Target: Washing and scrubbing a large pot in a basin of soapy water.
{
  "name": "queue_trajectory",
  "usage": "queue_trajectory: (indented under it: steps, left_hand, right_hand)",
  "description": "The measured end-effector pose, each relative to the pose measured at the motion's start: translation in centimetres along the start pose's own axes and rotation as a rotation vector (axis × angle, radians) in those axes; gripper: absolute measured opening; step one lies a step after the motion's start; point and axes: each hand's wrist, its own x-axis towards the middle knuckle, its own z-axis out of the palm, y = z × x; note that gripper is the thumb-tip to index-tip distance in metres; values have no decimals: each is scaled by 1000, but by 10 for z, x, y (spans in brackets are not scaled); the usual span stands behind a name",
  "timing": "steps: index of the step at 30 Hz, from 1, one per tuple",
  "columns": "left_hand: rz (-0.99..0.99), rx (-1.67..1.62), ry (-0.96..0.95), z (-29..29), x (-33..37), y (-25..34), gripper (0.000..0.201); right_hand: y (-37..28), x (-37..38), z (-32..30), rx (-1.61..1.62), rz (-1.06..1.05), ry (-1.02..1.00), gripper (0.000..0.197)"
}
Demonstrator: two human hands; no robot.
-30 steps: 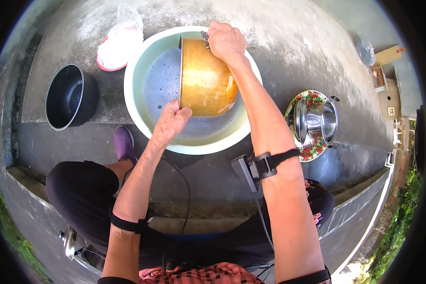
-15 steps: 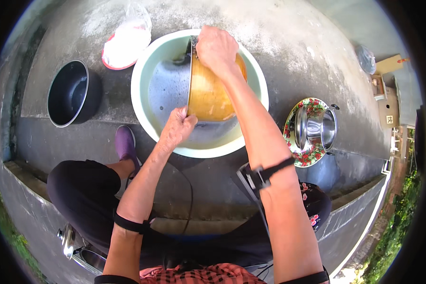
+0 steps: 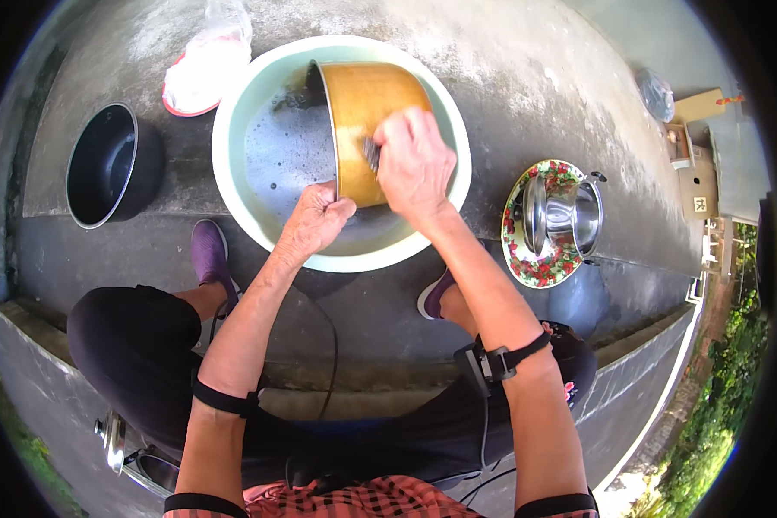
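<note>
A golden-brown pot (image 3: pixel 367 95) is tipped on its side in a pale green basin (image 3: pixel 233 194) of soapy water (image 3: pixel 287 142). Its mouth faces left. My left hand (image 3: pixel 316 221) is closed on the pot's rim at the near edge, thumb on the outside. Against the pot's outer wall, my right hand (image 3: pixel 416 164) is closed on a dark grey scouring pad (image 3: pixel 372 154), only part of which shows past the fingers. The pot's inside is mostly turned out of sight.
A dark pot (image 3: pixel 104 164) stands left of the basin. Behind it, a red-rimmed dish (image 3: pixel 181 110) bears a white plastic bag (image 3: pixel 211 69). To the right, a floral tray (image 3: pixel 548 274) holds a shiny steel pot (image 3: pixel 574 216). My purple shoes (image 3: pixel 209 250) flank the basin's near side.
My right hand has come down from the pot's far rim to the middle of its outer wall. The left hand keeps its hold on the rim. The whole view has shifted slightly.
</note>
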Motion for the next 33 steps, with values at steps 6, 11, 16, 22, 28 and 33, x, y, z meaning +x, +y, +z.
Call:
queue_trajectory:
  steps: [6, 11, 16, 22, 28, 33]
  left_hand:
    - [-111, 38, -3, 2, 8, 6, 14]
    - [-41, 0, 51, 9, 13, -5, 16]
    - [42, -69, 9, -2, 14, -4, 16]
    - [-74, -54, 48, 5, 3, 14, 16]
    - [-32, -79, 50, 1, 6, 0, 14]
    - [-92, -50, -1, 4, 2, -5, 16]
  right_hand:
    - [48, 53, 11, -57, 509, -63, 12]
    - [-5, 5, 16, -15, 313, 135, 6]
    - [-32, 7, 23, 42, 99, 76, 5]
    - [32, 92, 34, -170, 350, -220, 15]
    - [-47, 32, 38, 78, 119, 100, 10]
    - [-15, 28, 16, 74, 83, 36, 12]
